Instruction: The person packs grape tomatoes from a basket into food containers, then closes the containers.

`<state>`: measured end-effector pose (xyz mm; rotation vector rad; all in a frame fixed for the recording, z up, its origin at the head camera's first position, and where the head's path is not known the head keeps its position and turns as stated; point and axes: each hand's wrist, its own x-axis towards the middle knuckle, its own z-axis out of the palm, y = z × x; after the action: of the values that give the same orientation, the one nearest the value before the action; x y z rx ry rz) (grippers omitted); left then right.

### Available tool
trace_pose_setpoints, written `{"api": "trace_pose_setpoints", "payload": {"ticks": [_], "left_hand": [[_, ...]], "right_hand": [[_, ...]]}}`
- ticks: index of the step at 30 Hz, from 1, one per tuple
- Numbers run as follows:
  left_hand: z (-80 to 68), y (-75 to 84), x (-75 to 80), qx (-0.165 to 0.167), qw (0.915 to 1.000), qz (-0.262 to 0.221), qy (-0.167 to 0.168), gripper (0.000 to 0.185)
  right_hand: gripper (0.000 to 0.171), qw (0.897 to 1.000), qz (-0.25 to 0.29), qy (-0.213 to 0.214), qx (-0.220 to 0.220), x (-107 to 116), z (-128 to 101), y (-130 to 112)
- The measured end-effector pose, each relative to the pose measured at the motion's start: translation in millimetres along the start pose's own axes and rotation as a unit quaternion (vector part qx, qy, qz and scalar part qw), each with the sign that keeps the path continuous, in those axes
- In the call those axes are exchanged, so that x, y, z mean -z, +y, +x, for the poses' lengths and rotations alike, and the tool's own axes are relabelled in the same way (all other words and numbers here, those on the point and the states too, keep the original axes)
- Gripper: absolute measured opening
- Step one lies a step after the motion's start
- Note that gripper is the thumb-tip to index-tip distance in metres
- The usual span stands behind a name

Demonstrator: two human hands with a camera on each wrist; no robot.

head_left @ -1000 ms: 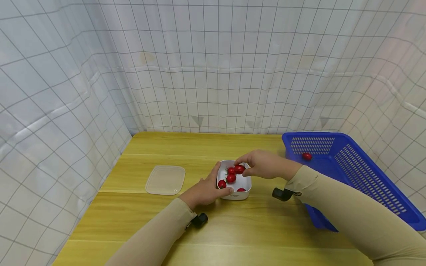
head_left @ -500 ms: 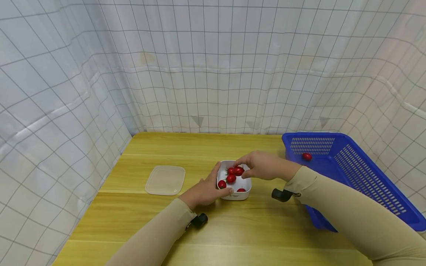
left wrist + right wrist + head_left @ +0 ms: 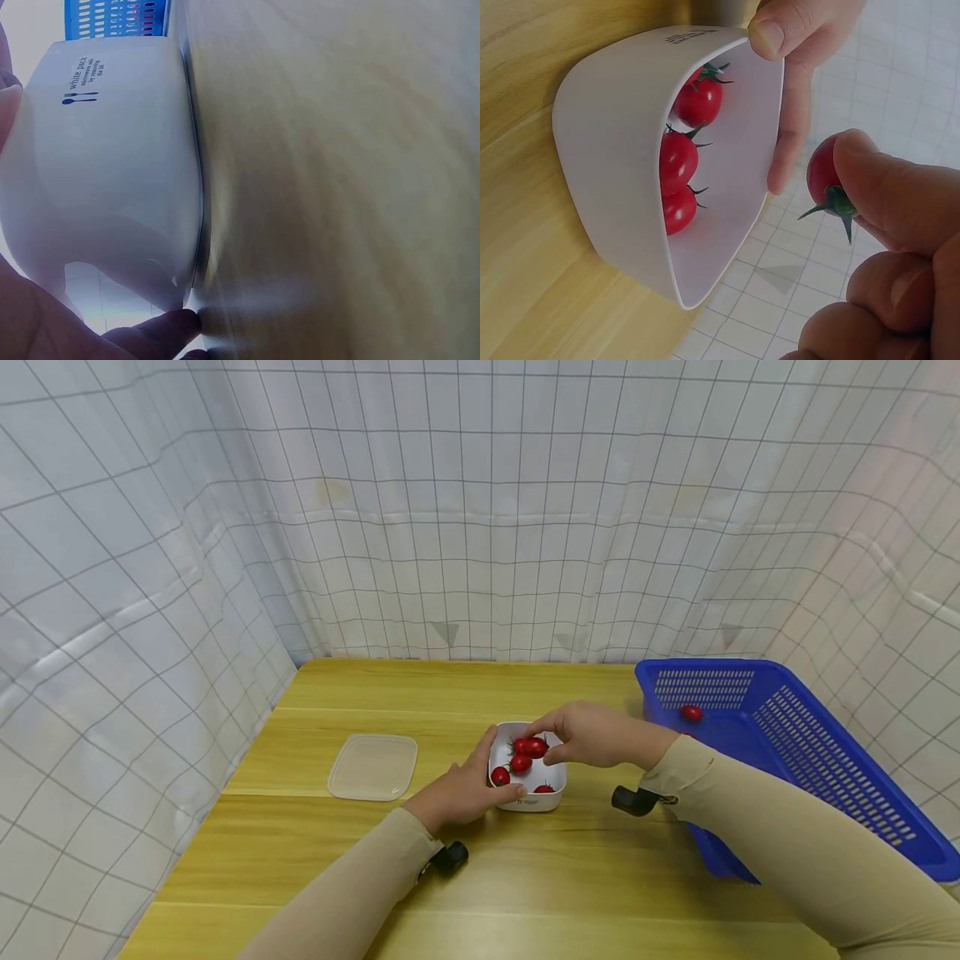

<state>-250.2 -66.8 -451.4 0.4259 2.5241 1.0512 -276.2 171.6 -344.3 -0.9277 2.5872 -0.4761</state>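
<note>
My right hand pinches a cherry tomato between thumb and fingers, its green stalk still on. In the head view that fruit overlaps the far part of a square white food container; the right wrist view shows it just outside the opening, apart from the rim. Several red cherry tomatoes lie inside. My left hand holds the container at its left near corner, the thumb over the rim and the fingers along the outer wall. Printed lettering shows on the container's side wall in the left wrist view.
A flat translucent lid lies on the wooden table to the left. At the right stands a large blue plastic basket with a tomato near its far wall. Grid-patterned white curtains enclose the table.
The right hand has shifted slightly left and toward the wearer, carrying the cherry tomato over the container. The left hand and the container have stayed in place.
</note>
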Motion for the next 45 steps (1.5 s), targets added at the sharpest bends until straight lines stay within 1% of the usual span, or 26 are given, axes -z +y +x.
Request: {"api": "trace_pose_setpoints", "payload": {"ticks": [6, 11, 13, 16, 19, 21, 23, 25, 28, 30, 32, 36, 39, 45], "left_hand": [[-0.4, 1.2, -0.5, 0.005, 1.0000, -0.001, -0.001, 0.116], [-0.9, 2.8, -1.0, 0.004, 1.0000, -0.003, -0.001, 0.115], [-1.4, 3.6, -1.2, 0.002, 1.0000, -0.005, 0.001, 0.114], [-2.5, 5.2, -1.3, 0.004, 1.0000, -0.008, 0.004, 0.113], [-3.9, 6.7, -1.2, 0.007, 0.9999, -0.008, 0.008, 0.113], [-4.7, 7.3, -1.0, 0.008, 0.9999, -0.008, 0.010, 0.112], [-5.1, 7.3, -1.1, 0.008, 0.9999, -0.006, 0.012, 0.112], [-5.3, 7.1, -1.2, 0.009, 0.9999, -0.007, 0.012, 0.112], [-5.0, 6.3, -1.3, 0.012, 0.9998, -0.008, 0.012, 0.113], [-5.0, 6.0, -1.2, 0.013, 0.9998, -0.010, 0.013, 0.113], [-5.0, 5.8, -1.1, 0.014, 0.9998, -0.010, 0.014, 0.113], [-5.6, 5.5, -1.1, 0.026, 0.9996, -0.008, 0.013, 0.112], [-5.5, 5.1, -1.5, 0.034, 0.9993, -0.003, 0.011, 0.112], [-4.9, 4.9, -1.4, 0.028, 0.9995, -0.009, 0.010, 0.112]], "right_hand": [[0.051, 1.000, 0.004, -0.001, -0.008, -1, -1, 0], [0.049, 1.000, 0.011, 0.006, -0.015, 2, -3, 2], [0.048, 1.000, 0.017, 0.012, -0.022, 6, -5, 7], [0.048, 0.998, 0.020, 0.037, -0.045, 15, -10, 18], [0.048, 0.994, 0.022, 0.077, -0.071, 29, -19, 36], [0.046, 0.990, 0.018, 0.110, -0.089, 39, -27, 51], [0.045, 0.985, 0.024, 0.133, -0.106, 48, -36, 69], [0.046, 0.980, 0.034, 0.148, -0.128, 55, -46, 90], [0.048, 0.974, 0.027, 0.164, -0.156, 61, -61, 122], [0.048, 0.971, 0.014, 0.172, -0.163, 62, -69, 143], [0.047, 0.970, -0.004, 0.175, -0.166, 61, -76, 162], [0.049, 0.968, 0.002, 0.150, -0.200, 55, -90, 193], [0.047, 0.966, 0.000, 0.139, -0.219, 48, -99, 209], [0.042, 0.971, -0.023, 0.125, -0.203, 32, -104, 231]]}}
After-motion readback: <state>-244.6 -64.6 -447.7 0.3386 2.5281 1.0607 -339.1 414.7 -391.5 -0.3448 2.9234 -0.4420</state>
